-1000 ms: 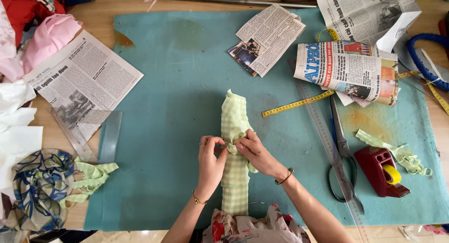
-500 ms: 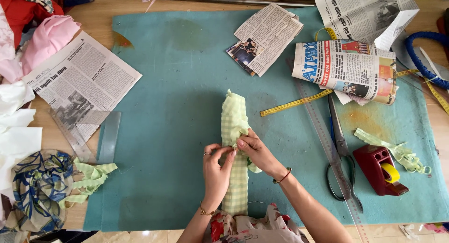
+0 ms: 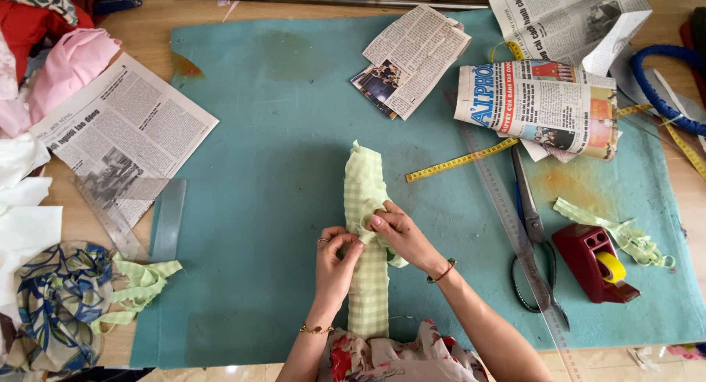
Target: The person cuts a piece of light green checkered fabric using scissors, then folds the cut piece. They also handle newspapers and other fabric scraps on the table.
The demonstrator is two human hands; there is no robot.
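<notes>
- Right now my left hand [image 3: 334,261] and right hand [image 3: 397,235] meet at the middle of the green checked strip [image 3: 365,205], which lies lengthwise on the teal mat [image 3: 279,132] in front of me.
- My left fingers [image 3: 351,244] are narrow, pinching the strip's left edge; my right fingers [image 3: 379,222] are curled over a bunched fold of the same cloth, holding it down.
- Above my hands the strip is rumpled and puffy; below them it lies flat and runs toward my lap.
- I judge the fold could slip: the cloth looks thin and soft, and if either pinch loosens, the gathered part may spring open.
- Pulling harder with one hand than the other could skew the checks or drag the flat lower part off line.
- The scissors [image 3: 533,235] and the long ruler [image 3: 507,205] lie just right of my right forearm; a wide elbow sweep could knock them or the red tape dispenser [image 3: 592,261].
- The yellow tape measure [image 3: 460,161] lies near the strip's upper end, apart from it.
- Newspaper [image 3: 540,106] and cloth scraps [image 3: 136,286] crowd the bench edges, well apart from my hands.
</notes>
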